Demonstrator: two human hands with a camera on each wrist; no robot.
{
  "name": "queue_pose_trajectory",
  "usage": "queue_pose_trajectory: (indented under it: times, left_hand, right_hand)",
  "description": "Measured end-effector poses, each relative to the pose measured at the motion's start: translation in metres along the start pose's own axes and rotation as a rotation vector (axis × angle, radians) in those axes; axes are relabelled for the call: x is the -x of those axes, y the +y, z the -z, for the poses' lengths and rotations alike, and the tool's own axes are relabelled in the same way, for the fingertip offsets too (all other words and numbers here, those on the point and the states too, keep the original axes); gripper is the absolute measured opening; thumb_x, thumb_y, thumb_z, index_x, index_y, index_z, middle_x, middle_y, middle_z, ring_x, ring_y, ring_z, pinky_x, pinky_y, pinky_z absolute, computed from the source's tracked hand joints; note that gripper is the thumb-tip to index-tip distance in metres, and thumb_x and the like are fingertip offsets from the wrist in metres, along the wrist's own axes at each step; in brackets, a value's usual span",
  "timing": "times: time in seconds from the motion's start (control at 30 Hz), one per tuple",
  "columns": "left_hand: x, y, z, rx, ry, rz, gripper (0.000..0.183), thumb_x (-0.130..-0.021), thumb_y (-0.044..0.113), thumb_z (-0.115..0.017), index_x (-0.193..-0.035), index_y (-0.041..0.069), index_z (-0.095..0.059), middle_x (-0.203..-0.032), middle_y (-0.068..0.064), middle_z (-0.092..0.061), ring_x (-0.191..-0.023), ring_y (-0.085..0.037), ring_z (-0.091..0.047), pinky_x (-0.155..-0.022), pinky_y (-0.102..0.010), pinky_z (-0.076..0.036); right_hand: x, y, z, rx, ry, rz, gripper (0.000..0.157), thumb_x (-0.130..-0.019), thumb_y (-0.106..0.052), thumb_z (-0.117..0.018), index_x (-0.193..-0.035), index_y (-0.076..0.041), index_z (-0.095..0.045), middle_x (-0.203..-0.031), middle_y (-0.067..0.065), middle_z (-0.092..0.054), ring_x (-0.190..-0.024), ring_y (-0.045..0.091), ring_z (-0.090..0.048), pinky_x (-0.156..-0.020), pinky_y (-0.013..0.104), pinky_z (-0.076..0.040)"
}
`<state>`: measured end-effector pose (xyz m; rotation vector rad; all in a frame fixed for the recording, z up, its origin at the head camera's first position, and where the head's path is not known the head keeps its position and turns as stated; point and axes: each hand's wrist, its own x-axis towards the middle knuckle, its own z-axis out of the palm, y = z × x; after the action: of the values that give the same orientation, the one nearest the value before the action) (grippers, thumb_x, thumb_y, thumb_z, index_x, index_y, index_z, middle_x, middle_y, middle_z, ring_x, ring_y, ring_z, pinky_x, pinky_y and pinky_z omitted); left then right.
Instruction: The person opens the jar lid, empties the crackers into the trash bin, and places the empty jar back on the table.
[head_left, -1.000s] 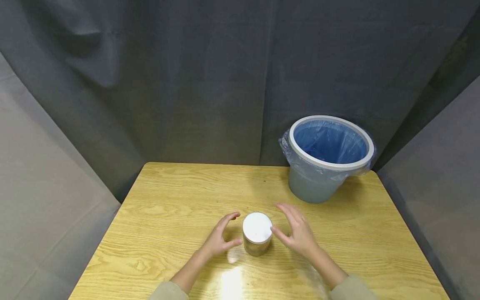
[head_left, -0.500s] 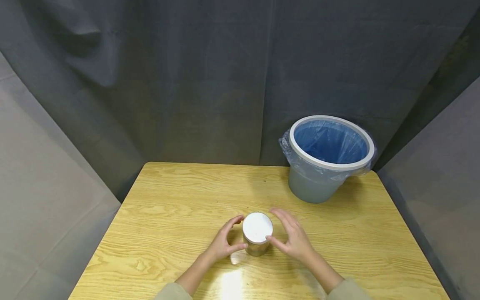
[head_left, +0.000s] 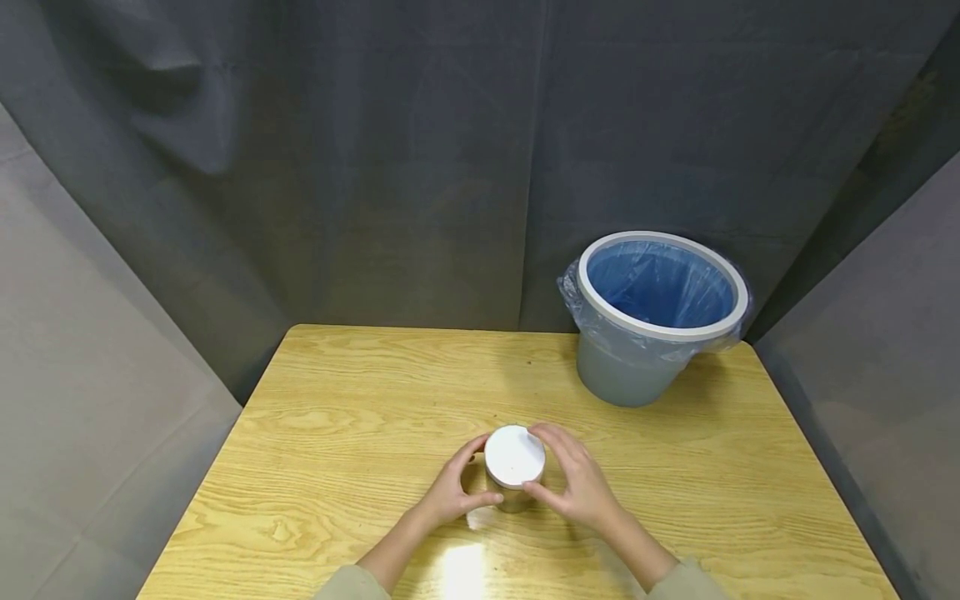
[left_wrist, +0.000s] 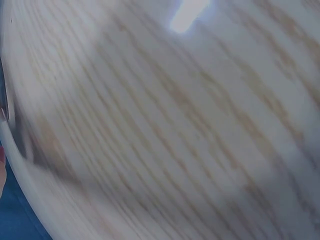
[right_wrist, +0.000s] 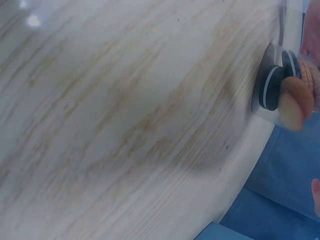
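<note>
The left hand [head_left: 447,496] and right hand [head_left: 583,492] are closing in around the jar [head_left: 514,457] standing upright on the table [head_left: 337,417], narrowing their gaps and bringing it within grasp, though whether either is gripping it I cannot tell.

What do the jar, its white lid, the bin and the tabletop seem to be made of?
Jar: clear, glass or plastic; dark round contents show through.
White lid: likely plastic, with a smooth, even surface.
Bin: probably plastic, given its smooth grey body; its liner looks like thin, crinkled, see-through plastic film.
Tabletop: wood or wood-look laminate, with grain and glossy glare.
</note>
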<state>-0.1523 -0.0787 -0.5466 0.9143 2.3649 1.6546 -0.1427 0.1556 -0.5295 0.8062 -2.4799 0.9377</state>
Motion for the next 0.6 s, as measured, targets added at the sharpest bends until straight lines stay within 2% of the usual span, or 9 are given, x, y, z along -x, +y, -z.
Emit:
queue_pose_trajectory:
  times: [0.13, 0.4, 0.6]
  left_hand:
    - [0.000, -0.001, -0.002, -0.014, 0.001, -0.002, 0.080, -0.074, 0.011, -0.075, -0.139, 0.001, -0.030, -0.137, -0.015, -0.041, -0.122, -0.033, -0.039, -0.097, -0.058, -0.034]
    - [-0.001, -0.002, -0.004, 0.007, 0.002, 0.037, 0.080, -0.074, 0.015, -0.076, -0.139, 0.003, -0.030, -0.138, -0.012, -0.039, -0.124, -0.031, -0.038, -0.100, -0.056, -0.033]
    - [-0.002, -0.004, -0.006, 0.003, -0.002, 0.025, 0.080, -0.075, 0.015, -0.076, -0.139, 0.002, -0.030, -0.139, -0.013, -0.039, -0.123, -0.032, -0.039, -0.099, -0.056, -0.034]
  right_hand:
    - [0.001, 0.000, -0.003, 0.005, -0.007, 0.003, 0.072, -0.074, -0.046, -0.069, -0.133, -0.011, -0.044, -0.132, 0.010, -0.047, -0.120, 0.030, -0.043, -0.094, 0.056, -0.037]
    - [0.003, 0.000, -0.011, 0.009, 0.003, -0.003, 0.072, -0.075, -0.048, -0.068, -0.133, -0.012, -0.044, -0.132, 0.010, -0.046, -0.118, 0.030, -0.045, -0.091, 0.057, -0.039]
    - [0.003, -0.001, -0.014, 0.012, 0.006, -0.016, 0.072, -0.075, -0.049, -0.068, -0.133, -0.013, -0.044, -0.133, 0.010, -0.045, -0.118, 0.030, -0.045, -0.090, 0.057, -0.040]
